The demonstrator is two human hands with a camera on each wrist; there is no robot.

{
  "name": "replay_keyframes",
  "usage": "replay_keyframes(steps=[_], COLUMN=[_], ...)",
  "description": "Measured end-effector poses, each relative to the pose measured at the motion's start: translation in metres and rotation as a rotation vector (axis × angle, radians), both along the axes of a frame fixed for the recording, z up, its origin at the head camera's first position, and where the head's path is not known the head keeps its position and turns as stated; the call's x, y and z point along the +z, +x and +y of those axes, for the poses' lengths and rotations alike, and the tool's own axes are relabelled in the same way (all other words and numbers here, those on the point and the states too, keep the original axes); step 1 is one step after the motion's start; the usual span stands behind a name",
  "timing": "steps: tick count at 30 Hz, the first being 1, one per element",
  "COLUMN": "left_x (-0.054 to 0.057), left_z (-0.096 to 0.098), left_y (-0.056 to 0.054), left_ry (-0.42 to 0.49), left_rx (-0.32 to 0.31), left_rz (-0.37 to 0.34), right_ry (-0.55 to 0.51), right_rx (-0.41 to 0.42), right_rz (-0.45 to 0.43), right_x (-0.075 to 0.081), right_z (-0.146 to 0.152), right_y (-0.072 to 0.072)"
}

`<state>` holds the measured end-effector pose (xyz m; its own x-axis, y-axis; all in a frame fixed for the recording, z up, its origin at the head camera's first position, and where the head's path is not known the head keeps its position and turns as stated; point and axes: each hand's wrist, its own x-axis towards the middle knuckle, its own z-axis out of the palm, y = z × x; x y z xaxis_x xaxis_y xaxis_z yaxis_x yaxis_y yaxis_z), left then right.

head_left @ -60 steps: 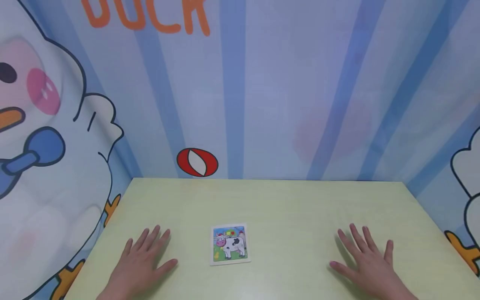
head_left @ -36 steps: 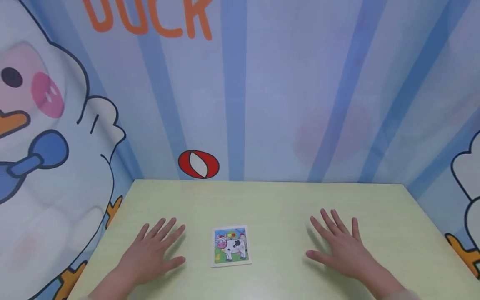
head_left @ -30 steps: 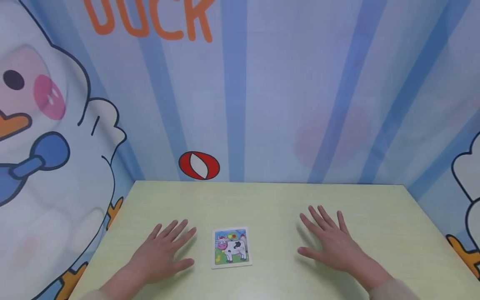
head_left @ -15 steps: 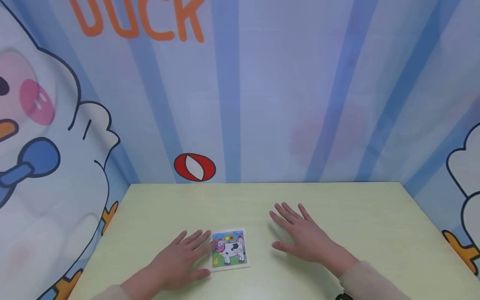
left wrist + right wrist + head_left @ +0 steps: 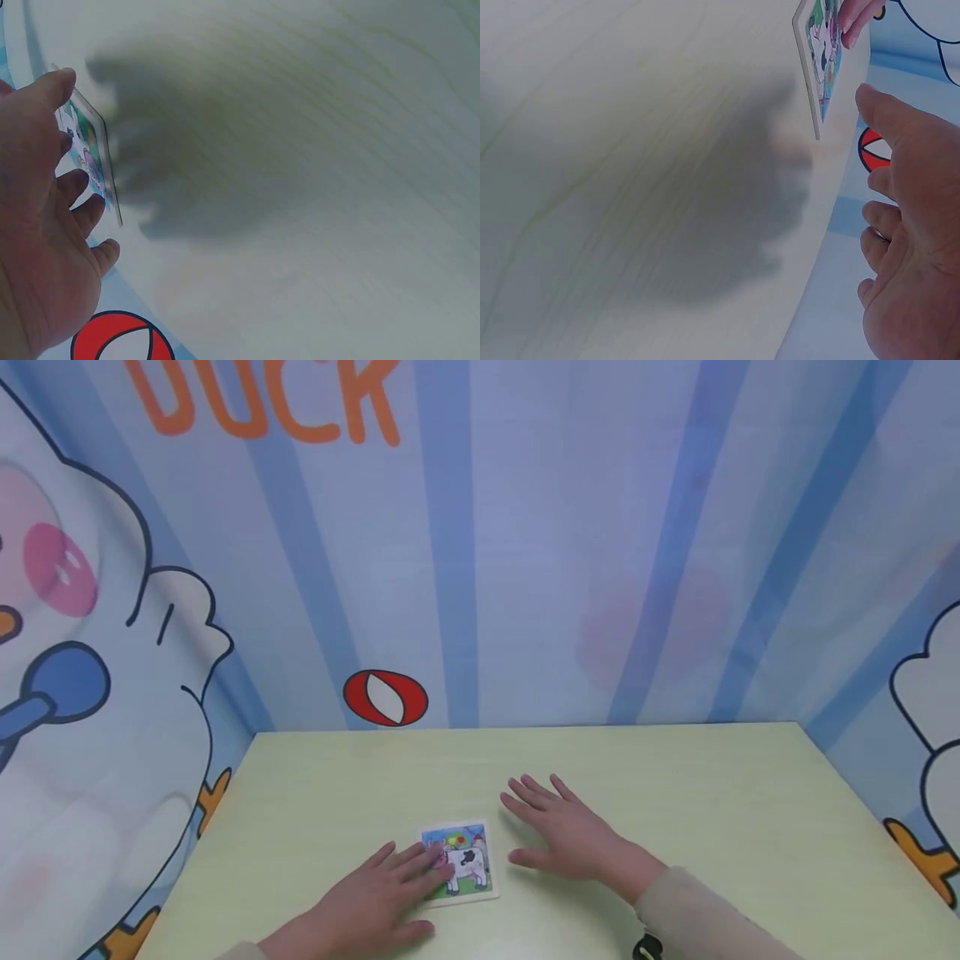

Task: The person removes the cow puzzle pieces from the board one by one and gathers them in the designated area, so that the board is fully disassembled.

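A square picture board with a white border and a cartoon cow [image 5: 474,864] lies flat near the front middle of the table. Over its left side reach the fingers of my left hand [image 5: 371,897], spread and fairly straight; they overlap the cow's head in the head view. My right hand [image 5: 570,839] hovers just right of the board, fingers extended, holding nothing. In the left wrist view the board [image 5: 90,142] shows at a slant beyond the left hand [image 5: 45,202]. The right wrist view has the board [image 5: 821,52] past the right hand [image 5: 922,225], with left fingertips beside it.
The pale yellow table [image 5: 675,793] ends at a blue-striped cloth backdrop [image 5: 525,543]. A large white duck [image 5: 112,760] is printed on the left side panel, with a red and white oval [image 5: 386,697] at the back. A dark round item [image 5: 647,947] sits at the right cuff.
Both hands have moved inward from the table's sides toward the board. The left fingers now overlap it, and the right hand has come close to its right edge. The board stays in place.
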<state>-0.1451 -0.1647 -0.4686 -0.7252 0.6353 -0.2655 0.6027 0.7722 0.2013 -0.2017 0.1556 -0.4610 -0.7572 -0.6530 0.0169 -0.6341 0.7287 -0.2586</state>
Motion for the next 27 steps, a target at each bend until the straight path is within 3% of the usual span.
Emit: replay_keyframes(steps=[8,21,27], left_x=[-0.006,-0.012,-0.011], left_z=[-0.001,-0.009,-0.006], left_y=[0.005,-0.012,-0.013], left_ry=[-0.012,0.008,0.028], left_rx=[-0.044,-0.071,-0.077], left_rz=[0.029,0.039,0.038], right_ry=[0.003,0.035,0.048], right_rx=[0.015,0.034,0.044], right_rz=[-0.040,-0.034,-0.022], right_x=[-0.005,-0.010,-0.010], right_z=[-0.011,-0.016,-0.014], right_y=[-0.002,-0.005,-0.008])
